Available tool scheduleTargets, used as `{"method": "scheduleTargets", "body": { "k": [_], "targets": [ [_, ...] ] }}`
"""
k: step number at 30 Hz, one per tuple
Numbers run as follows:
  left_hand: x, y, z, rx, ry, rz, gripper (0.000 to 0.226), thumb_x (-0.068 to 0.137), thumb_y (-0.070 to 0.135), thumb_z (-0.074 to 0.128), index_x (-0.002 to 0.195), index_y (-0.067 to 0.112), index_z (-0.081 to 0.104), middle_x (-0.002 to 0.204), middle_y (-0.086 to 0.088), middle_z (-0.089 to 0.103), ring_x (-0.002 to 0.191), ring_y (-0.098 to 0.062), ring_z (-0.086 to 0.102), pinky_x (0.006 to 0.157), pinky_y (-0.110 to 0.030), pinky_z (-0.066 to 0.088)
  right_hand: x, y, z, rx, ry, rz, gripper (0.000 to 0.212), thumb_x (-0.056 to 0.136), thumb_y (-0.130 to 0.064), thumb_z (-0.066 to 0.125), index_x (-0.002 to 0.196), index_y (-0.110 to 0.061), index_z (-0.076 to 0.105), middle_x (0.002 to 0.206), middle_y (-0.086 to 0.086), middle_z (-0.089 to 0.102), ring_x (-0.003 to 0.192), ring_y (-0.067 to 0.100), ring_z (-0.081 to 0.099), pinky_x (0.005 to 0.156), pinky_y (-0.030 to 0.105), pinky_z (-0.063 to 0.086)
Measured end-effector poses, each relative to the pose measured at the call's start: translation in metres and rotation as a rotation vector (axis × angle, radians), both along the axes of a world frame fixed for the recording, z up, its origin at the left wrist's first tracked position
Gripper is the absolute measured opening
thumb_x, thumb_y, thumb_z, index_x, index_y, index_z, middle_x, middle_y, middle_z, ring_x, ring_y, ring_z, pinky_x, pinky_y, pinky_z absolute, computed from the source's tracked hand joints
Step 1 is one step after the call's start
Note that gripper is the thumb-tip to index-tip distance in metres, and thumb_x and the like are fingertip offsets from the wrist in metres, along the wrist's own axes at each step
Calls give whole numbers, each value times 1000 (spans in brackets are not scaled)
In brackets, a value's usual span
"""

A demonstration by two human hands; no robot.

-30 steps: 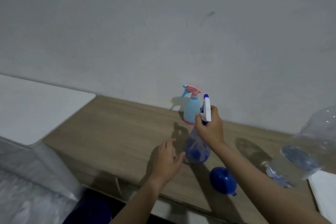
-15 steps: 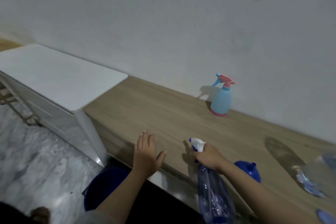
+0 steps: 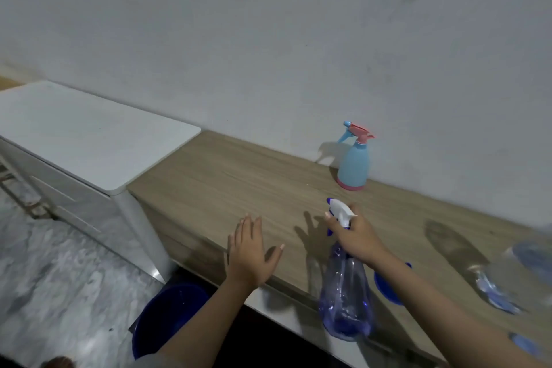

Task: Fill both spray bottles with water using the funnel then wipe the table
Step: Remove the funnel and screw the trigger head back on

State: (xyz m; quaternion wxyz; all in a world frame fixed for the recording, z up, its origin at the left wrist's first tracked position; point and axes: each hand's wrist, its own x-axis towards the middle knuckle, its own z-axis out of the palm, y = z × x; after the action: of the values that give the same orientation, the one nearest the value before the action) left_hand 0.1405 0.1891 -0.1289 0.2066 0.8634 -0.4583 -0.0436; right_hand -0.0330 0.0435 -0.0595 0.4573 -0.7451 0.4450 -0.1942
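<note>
Right hand (image 3: pixel 357 237) is gripping the neck of the clear blue spray bottle (image 3: pixel 345 293), which is hanging off the wooden table's (image 3: pixel 239 188) near edge. Left hand (image 3: pixel 251 251) is hovering flat, fingers straight, holding nothing. Pale blue and pink spray bottle (image 3: pixel 354 163) is standing upright by the wall. Blue funnel (image 3: pixel 388 287), possibly, is peeking from behind the right forearm.

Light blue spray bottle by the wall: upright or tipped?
Upright. The light blue spray bottle stands on its pink base on the wooden table, trigger head on top; neither hand touches it.
</note>
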Motion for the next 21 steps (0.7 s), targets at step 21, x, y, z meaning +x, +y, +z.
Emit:
{"method": "scheduleTargets", "body": {
  "k": [21],
  "targets": [
    [-109, -55, 88, -334, 522, -438, 61, 81, 45, 66, 133, 44, 33, 131, 21, 48, 117, 4, 46, 90, -16, 43, -29, -29, 65, -271, -626, -309, 48, 81, -26, 74, 116, -27, 42, 92, -2, 63, 76, 21, 70, 64, 34, 58]
  ]
}}
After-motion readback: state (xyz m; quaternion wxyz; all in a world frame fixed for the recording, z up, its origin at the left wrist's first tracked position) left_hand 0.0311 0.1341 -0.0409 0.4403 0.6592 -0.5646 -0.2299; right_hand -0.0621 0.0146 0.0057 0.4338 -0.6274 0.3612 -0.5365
